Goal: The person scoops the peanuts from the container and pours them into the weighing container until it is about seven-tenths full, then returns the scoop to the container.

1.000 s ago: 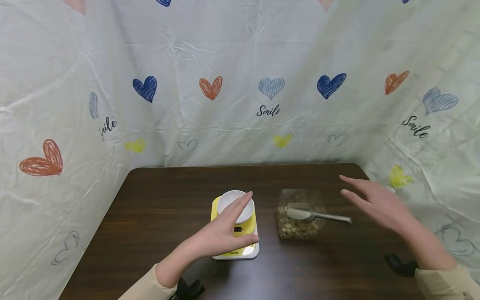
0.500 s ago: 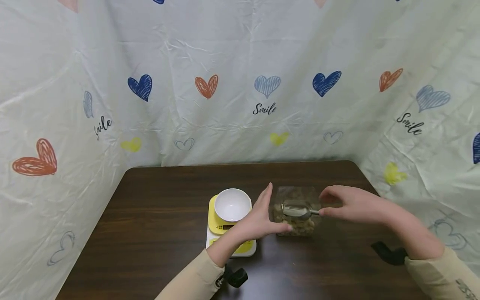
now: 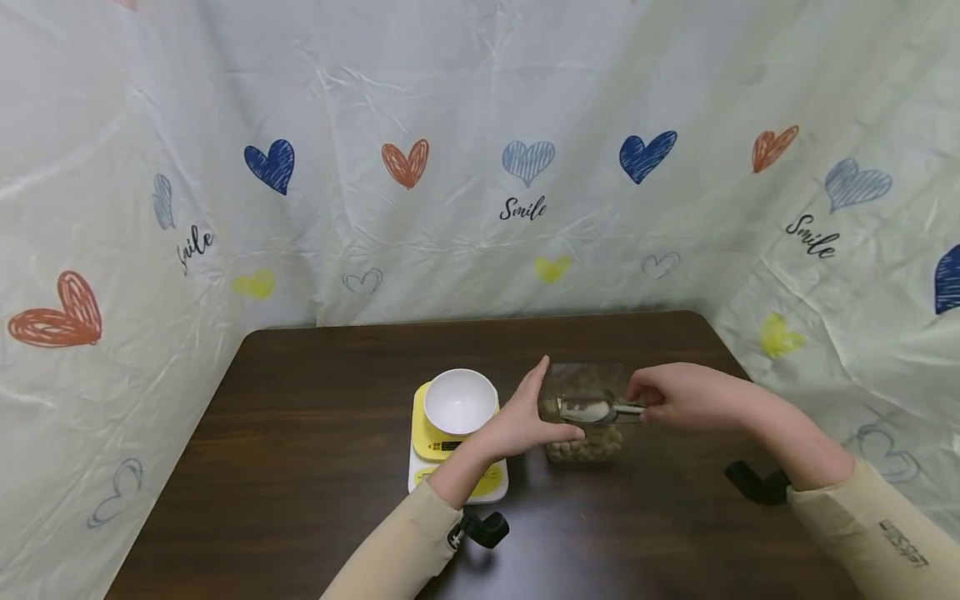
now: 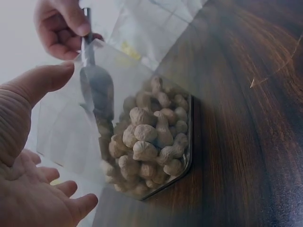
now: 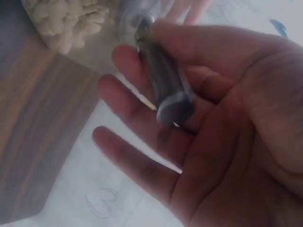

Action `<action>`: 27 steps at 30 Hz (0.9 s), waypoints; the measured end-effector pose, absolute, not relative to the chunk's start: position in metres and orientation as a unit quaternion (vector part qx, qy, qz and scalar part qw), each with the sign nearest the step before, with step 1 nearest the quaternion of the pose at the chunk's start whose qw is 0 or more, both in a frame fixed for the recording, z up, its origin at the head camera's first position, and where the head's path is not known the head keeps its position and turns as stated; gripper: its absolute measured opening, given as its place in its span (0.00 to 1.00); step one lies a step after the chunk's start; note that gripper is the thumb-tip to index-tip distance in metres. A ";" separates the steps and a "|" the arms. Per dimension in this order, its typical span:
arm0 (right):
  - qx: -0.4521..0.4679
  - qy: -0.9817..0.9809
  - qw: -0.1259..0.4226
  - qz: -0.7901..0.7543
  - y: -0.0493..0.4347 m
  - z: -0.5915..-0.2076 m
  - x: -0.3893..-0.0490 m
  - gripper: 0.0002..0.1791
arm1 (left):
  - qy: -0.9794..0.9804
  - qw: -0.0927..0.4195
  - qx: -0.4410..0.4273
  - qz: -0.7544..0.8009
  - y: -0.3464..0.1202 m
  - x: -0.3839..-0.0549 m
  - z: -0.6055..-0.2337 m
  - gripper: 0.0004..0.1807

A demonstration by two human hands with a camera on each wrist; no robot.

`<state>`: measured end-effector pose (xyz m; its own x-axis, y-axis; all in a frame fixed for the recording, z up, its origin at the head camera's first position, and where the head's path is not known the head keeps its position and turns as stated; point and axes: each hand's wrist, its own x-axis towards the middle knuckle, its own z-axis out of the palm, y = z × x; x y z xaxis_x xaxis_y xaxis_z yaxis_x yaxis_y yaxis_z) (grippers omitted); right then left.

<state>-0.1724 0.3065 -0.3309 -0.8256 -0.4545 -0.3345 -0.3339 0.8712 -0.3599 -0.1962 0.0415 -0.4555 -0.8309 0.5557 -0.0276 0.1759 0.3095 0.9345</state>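
Observation:
A clear square container (image 3: 588, 372) of unshelled peanuts (image 4: 147, 137) stands right of centre on the table. Across its top lies a metal scoop (image 3: 587, 409), its handle pointing right. Thumb and fingers of my right hand (image 3: 693, 396) pinch that handle; in the right wrist view the other fingers (image 5: 137, 165) are loosely bent. My left hand (image 3: 517, 427) is at the container's left side, thumb and fingers spread apart. Whether it touches the wall cannot be made out. In the left wrist view, its palm faces the container.
A yellow and white kitchen scale (image 3: 422, 429) with a white bowl (image 3: 461, 400) on it stands left of the container, partly behind my left forearm. The dark wooden table (image 3: 315, 450) ends at a white curtain (image 3: 450, 83) printed with hearts.
My left hand has moved right, from over the scale to the container's side. My right hand has come left and taken hold of the scoop's handle.

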 end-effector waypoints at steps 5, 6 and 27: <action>-0.229 0.952 0.183 -0.087 0.303 -0.327 -0.185 0.13 | 0.788 0.186 0.235 0.538 0.041 -0.201 -0.456 0.66; -0.234 0.954 0.172 -0.073 0.302 -0.326 -0.188 0.13 | 0.787 0.187 0.237 0.538 0.040 -0.201 -0.456 0.66; -0.332 0.927 -0.122 0.125 0.295 -0.319 -0.190 0.08 | 0.781 0.180 0.245 0.546 0.041 -0.200 -0.458 0.61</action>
